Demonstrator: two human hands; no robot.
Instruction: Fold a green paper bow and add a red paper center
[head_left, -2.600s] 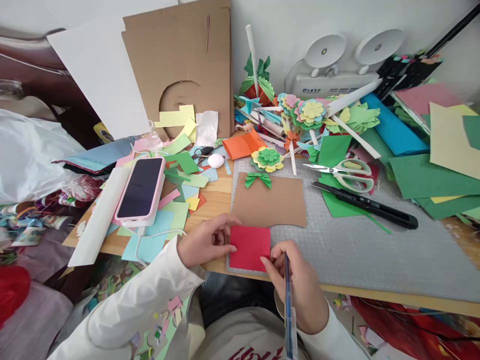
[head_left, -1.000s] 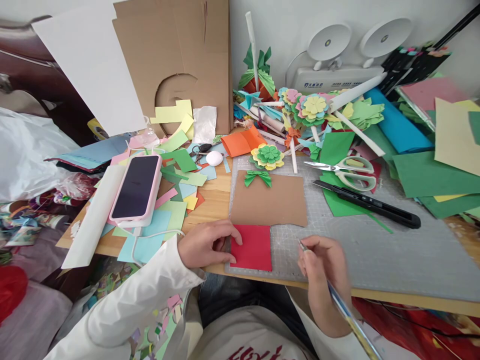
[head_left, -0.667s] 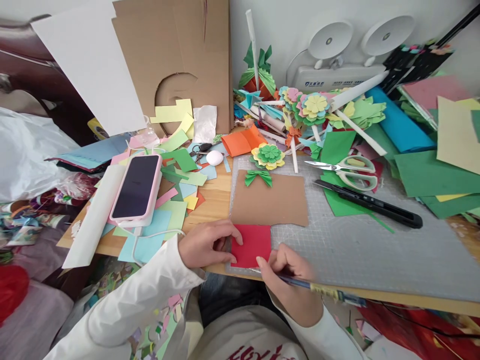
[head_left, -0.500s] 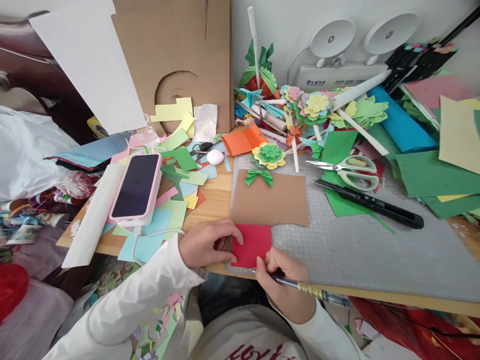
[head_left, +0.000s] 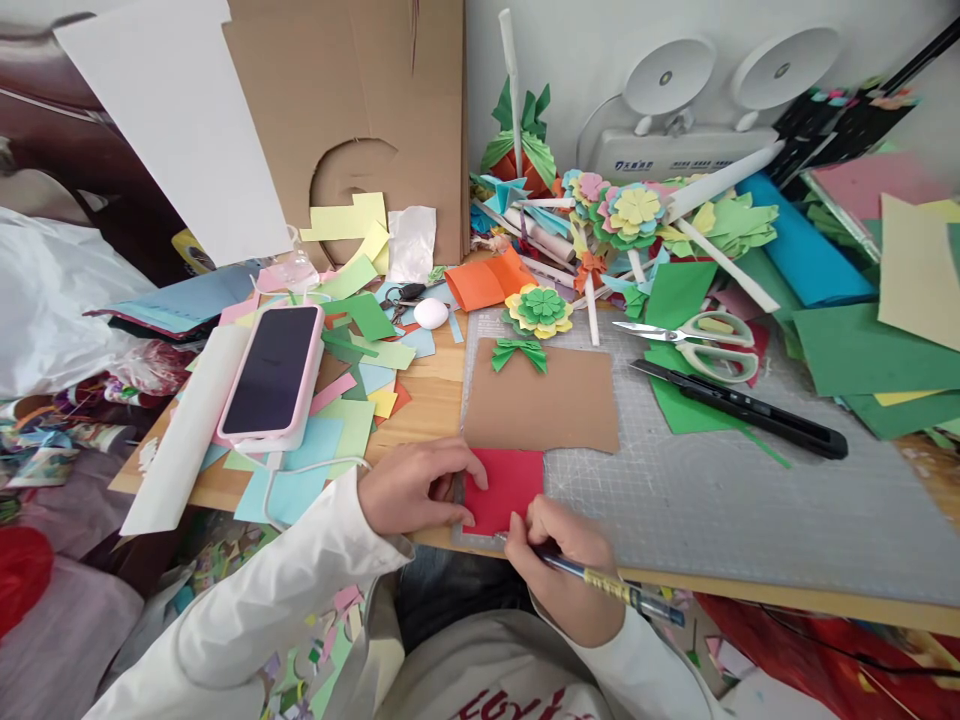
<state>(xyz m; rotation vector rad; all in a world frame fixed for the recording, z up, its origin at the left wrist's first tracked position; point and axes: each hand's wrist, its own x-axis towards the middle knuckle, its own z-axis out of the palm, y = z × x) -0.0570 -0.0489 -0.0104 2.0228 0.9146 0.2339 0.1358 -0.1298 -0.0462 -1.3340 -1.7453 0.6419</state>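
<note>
A square of red paper (head_left: 504,488) lies flat on the front left part of the grey cutting mat (head_left: 697,510). My left hand (head_left: 420,485) rests at its left side, thumb and forefinger spread apart with their tips on the paper. In my right hand (head_left: 570,565) is a pen (head_left: 607,585), its tip at the paper's lower edge and its back end pointing right. Just beyond the red paper lies a brown cardboard piece (head_left: 544,405), with a folded green paper bow (head_left: 519,354) at its upper edge.
Scissors (head_left: 697,340) and a black utility knife (head_left: 750,408) lie to the right on green paper. A phone (head_left: 274,370) with a white cable sits at left among paper scraps. Paper flowers (head_left: 538,308) and rolled sticks crowd the back. Cardboard sheets (head_left: 352,90) stand behind.
My right hand has shifted slightly to the left along the paper's lower edge with the pen, whose back end has swung a little. The left hand and red paper stay put.
</note>
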